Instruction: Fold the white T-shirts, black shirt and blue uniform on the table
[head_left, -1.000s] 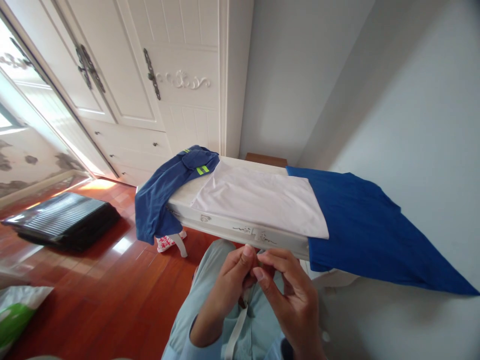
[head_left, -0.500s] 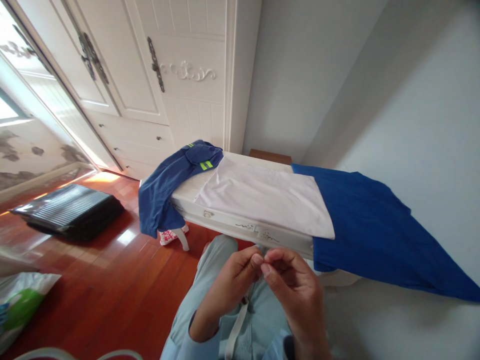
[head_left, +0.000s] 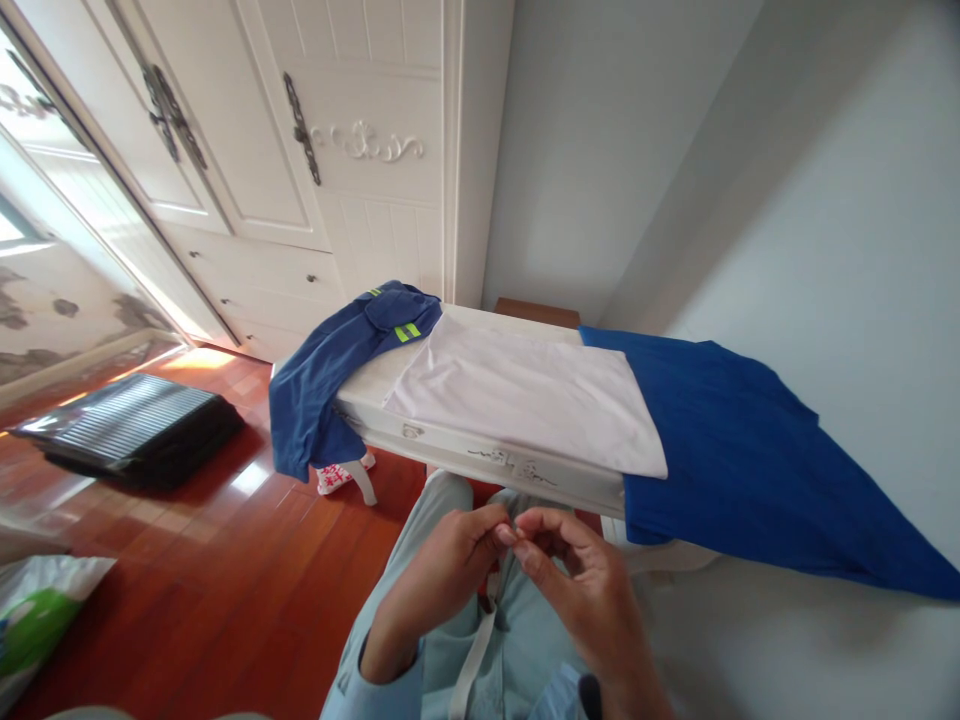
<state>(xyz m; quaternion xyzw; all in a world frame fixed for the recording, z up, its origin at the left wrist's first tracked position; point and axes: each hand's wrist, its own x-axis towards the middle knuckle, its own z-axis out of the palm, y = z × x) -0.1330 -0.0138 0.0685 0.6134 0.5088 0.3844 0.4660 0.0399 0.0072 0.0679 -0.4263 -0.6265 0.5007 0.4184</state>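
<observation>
My left hand [head_left: 448, 563] and my right hand [head_left: 574, 570] meet fingertip to fingertip above my lap. Both are closed in a pinch, and whatever lies between the fingers is too small to make out. Just beyond them is a white table [head_left: 450, 447] with a carved drawer front. A white cloth [head_left: 532, 395] lies spread over its top. Blue fabric [head_left: 720, 450] covers the right end and hangs past it. At the left end a dark blue garment [head_left: 322, 390] with yellow-green reflective strips drapes over the edge.
A white wardrobe [head_left: 375, 90] stands behind the table, and a grey wall [head_left: 847, 250] is on the right. On the red wooden floor [head_left: 277, 590] sit a black plastic-wrapped package [head_left: 135, 430] and a white-green bag [head_left: 45, 620]. A pale strap [head_left: 474, 665] crosses my lap.
Both hands have shifted slightly left and down, still pinched together at the fingertips. The view has moved a little; the cloths on the table lie as before.
</observation>
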